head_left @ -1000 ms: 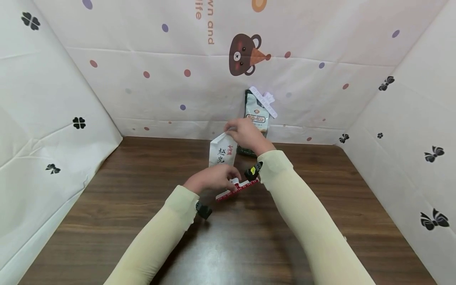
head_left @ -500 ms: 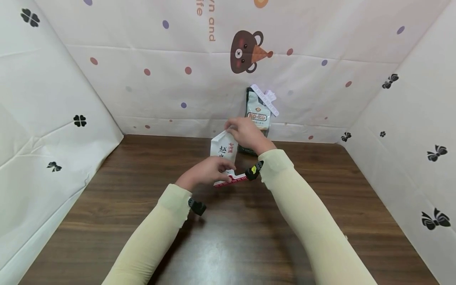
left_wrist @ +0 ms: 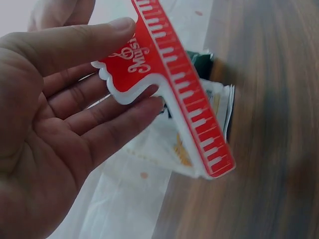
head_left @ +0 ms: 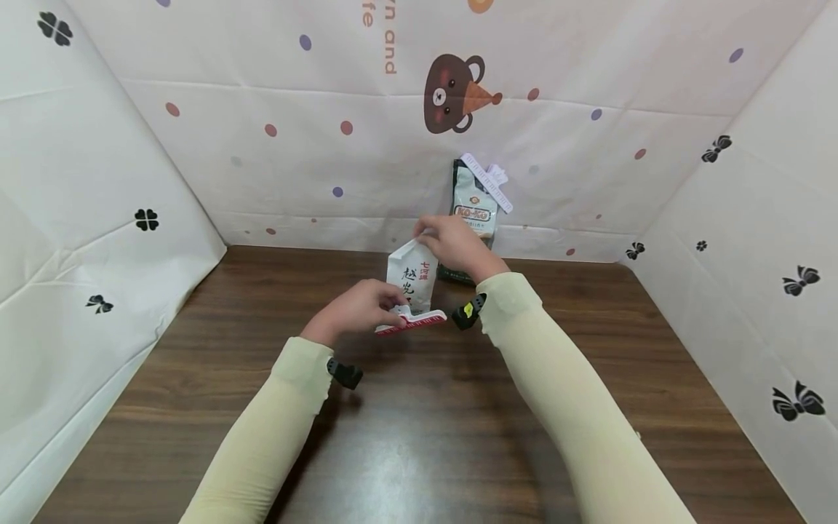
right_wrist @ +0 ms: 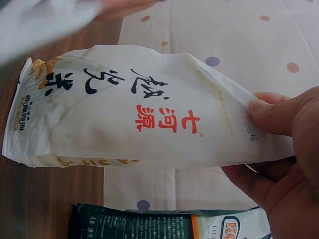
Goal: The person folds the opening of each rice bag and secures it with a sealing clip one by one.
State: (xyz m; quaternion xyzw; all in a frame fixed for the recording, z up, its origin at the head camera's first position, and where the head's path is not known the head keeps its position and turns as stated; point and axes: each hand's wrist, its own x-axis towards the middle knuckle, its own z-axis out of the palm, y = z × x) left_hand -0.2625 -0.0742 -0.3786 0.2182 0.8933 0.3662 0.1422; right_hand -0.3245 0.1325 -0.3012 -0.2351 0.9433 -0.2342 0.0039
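Note:
My left hand pinches a red and white sealing clip by its handle, thumb on one side and fingers on the other. The clip carries a piano-key pattern along its long bar. In the head view it is in front of the lower part of a white rice bag, which stands upright on the table. My right hand grips the bag's top corner between thumb and fingers. Seen from the right wrist, the bag has black and red characters, and its top narrows and folds toward the thumb.
Just behind the right hand, a green and pale KO-KO bag leans on the back wall. A white clip with a ruled bar sits across its top corner. Patterned cloth walls enclose the brown wooden table on three sides.
The left hand has moved away from me and to the left with the clip, whose bar has swung to lie more nearly level. My right hand keeps its grip on the rice bag's top.

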